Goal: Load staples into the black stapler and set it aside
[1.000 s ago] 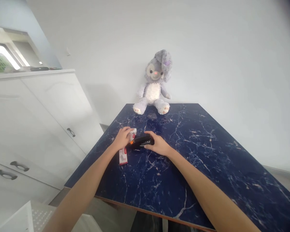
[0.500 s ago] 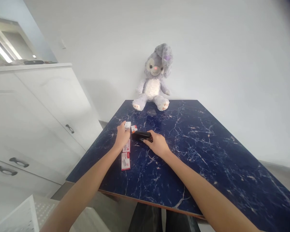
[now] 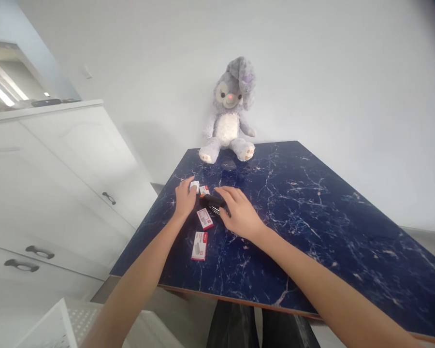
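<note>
My left hand (image 3: 185, 197) is closed around a small white box (image 3: 195, 185), its thumb on the near side. Beside that box lies another small red-and-white box (image 3: 204, 190). A black stapler (image 3: 210, 200) with an orange spot at its tip lies on the table just right of the boxes. Over its back end my right hand (image 3: 239, 210) is open, fingers stretched and thumb apart, partly hiding it. Nearer to me are two flat red-and-white staple boxes, one tilted (image 3: 205, 219) and one almost straight (image 3: 199, 246).
A grey plush toy (image 3: 228, 113) sits at the far edge of the dark blue marbled table (image 3: 311, 232), against the wall. White cabinets (image 3: 58, 183) with dark handles stand to the left. A white-framed object (image 3: 67, 321) shows at the lower left.
The right hand's fingers have spread from their pinch on the stapler. The left hand has lowered the small box. One flat staple box now lies turned at an angle. The view has shifted slightly.
</note>
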Available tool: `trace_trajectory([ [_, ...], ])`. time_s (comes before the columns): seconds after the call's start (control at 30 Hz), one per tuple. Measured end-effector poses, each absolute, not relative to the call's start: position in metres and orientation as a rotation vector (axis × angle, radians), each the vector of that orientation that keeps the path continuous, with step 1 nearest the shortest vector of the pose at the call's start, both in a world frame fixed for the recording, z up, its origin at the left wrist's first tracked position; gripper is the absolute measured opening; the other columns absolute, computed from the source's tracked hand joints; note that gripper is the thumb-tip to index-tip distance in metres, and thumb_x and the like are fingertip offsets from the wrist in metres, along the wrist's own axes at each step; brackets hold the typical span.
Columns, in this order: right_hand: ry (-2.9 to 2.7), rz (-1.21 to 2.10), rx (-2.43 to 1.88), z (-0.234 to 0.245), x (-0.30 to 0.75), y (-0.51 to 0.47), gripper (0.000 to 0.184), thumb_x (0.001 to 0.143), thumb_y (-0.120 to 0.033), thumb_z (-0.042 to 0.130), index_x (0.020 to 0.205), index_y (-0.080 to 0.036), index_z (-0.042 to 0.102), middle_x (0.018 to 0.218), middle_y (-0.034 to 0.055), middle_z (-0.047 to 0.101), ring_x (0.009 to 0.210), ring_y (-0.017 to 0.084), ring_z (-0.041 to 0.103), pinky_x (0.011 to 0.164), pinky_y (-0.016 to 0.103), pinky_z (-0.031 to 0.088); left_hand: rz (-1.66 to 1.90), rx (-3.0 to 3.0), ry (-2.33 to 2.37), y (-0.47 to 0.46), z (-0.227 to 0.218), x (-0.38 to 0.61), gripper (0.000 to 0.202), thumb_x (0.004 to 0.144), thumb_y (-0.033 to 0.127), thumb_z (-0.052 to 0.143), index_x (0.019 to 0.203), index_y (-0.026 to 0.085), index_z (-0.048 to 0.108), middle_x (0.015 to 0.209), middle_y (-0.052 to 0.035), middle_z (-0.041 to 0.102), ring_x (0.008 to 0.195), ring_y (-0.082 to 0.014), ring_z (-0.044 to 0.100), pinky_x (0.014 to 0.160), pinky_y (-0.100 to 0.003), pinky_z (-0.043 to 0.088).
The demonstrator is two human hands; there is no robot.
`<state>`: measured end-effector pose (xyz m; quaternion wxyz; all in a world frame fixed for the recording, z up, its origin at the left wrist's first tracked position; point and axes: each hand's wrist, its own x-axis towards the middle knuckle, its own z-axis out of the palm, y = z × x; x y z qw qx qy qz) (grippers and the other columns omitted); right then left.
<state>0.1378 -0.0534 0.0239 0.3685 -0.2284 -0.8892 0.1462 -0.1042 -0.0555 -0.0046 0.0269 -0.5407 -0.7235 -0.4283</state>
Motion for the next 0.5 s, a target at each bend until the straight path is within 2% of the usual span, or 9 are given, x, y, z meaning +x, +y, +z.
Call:
trace_trajectory([
  [0.1, -2.321, 0.337, -0.409, 0.032, 0.132, -0.080, 0.041, 0.096, -0.023, 0.048, 0.137, -0.023, 0.055, 0.131, 0.0118, 0.060, 0.120, 0.028, 0.053, 0.105, 0.047, 0.042, -1.042, -1.927, -2.247, -0.053, -0.002, -0.120, 0.046, 0.099, 0.035, 0.042, 0.142, 0.022, 0.054, 0.150, -0.0117, 0.051, 0.143, -0.0302, 0.040, 0.119, -0.054, 0.026],
  [0.2, -2.455, 0.299, -0.170, 0.023, 0.124, -0.106, 0.038, 0.097, -0.034, 0.052, 0.131, -0.018, 0.060, 0.133, 0.0136, 0.059, 0.117, 0.030, 0.053, 0.101, 0.048, 0.043, -0.831, -2.050, -2.291, -0.051, -0.009, -0.124, 0.046, 0.101, 0.033, 0.039, 0.144, 0.027, 0.055, 0.158, -0.0085, 0.042, 0.145, -0.0329, 0.038, 0.118, -0.058, 0.026],
  [0.27, -2.542, 0.300, -0.121, 0.013, 0.120, -0.115, 0.039, 0.097, -0.042, 0.055, 0.127, -0.019, 0.063, 0.132, 0.0132, 0.059, 0.118, 0.030, 0.052, 0.100, 0.047, 0.043, -0.750, -2.100, -2.274, -0.050, -0.011, -0.125, 0.044, 0.101, 0.029, 0.035, 0.136, 0.031, 0.062, 0.159, -0.0042, 0.041, 0.144, -0.0325, 0.039, 0.117, -0.058, 0.028],
  [0.37, -2.608, 0.348, -0.171, 0.003, 0.119, -0.115, 0.040, 0.096, -0.049, 0.056, 0.121, -0.019, 0.068, 0.119, 0.0118, 0.064, 0.114, 0.029, 0.053, 0.100, 0.044, 0.042, -0.715, -2.167, -2.220, -0.050, -0.010, -0.126, 0.044, 0.101, 0.027, 0.032, 0.120, 0.031, 0.072, 0.157, -0.0007, 0.044, 0.144, -0.0301, 0.040, 0.118, -0.055, 0.029],
  [0.43, -2.612, 0.359, -0.233, 0.001, 0.121, -0.107, 0.039, 0.094, -0.048, 0.058, 0.117, -0.018, 0.069, 0.116, 0.0120, 0.064, 0.113, 0.028, 0.054, 0.101, 0.043, 0.041, -0.735, -2.188, -2.186, -0.051, -0.009, -0.126, 0.044, 0.102, 0.029, 0.032, 0.115, 0.031, 0.074, 0.155, -0.0003, 0.047, 0.143, -0.0294, 0.042, 0.118, -0.054, 0.030],
  [0.5, -2.606, 0.336, -0.279, 0.002, 0.126, -0.098, 0.036, 0.092, -0.045, 0.061, 0.113, -0.017, 0.070, 0.122, 0.0130, 0.062, 0.115, 0.028, 0.053, 0.103, 0.043, 0.040, -0.766, -2.218, -2.149, -0.053, -0.008, -0.124, 0.043, 0.102, 0.030, 0.032, 0.113, 0.030, 0.074, 0.153, -0.0014, 0.049, 0.141, -0.0292, 0.044, 0.117, -0.054, 0.032],
])
